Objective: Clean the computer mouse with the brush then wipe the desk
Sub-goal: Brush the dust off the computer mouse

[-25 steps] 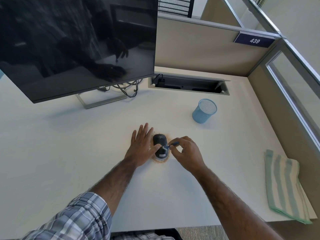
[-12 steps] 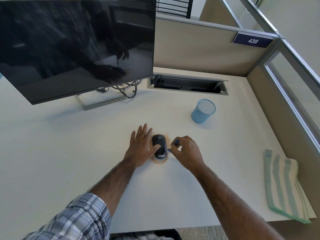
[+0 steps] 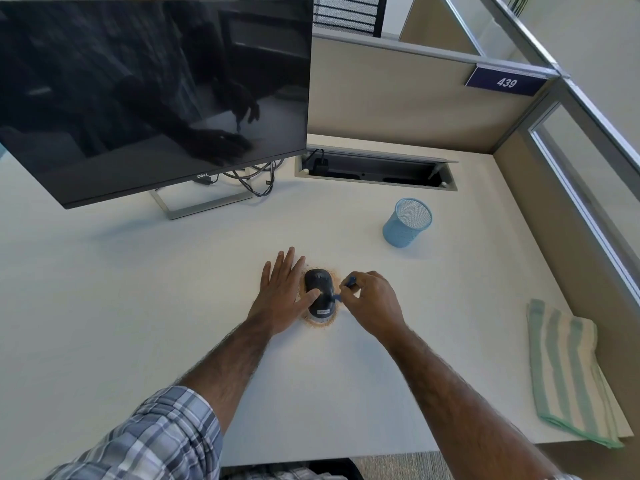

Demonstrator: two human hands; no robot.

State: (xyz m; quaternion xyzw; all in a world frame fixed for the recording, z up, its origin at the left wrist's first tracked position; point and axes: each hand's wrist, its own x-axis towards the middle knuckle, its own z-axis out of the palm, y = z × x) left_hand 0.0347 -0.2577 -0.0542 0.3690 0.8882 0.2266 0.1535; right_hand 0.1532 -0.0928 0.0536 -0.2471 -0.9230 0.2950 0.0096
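Near the middle of the desk (image 3: 138,306), one dark mouse (image 3: 320,289) is located between the two hands, on a ring of brown crumbs (image 3: 320,324). The left hand (image 3: 282,292) is laid flat on the desk just beside the mouse's left side, with the fingers straight and slightly spread. Its thumb is pressed against the left flank of the mouse. The right hand (image 3: 372,301) is held just to the right of the mouse with the fingers curled. One small blue brush (image 3: 350,280) is pinched in its fingertips. The lower end of the brush is directed down and left and meets the right edge of the mouse.

The long axis of the mouse runs almost straight away from the person. The labelled end is nearest the person, and the rounded front is pointed toward the far side of the desk.

One striped cloth (image 3: 568,375) is folded at the right edge of the desk, well apart from the hands. One blue mesh cup (image 3: 408,223) stands upright beyond the right hand. One monitor (image 3: 156,98) stands at the far left.
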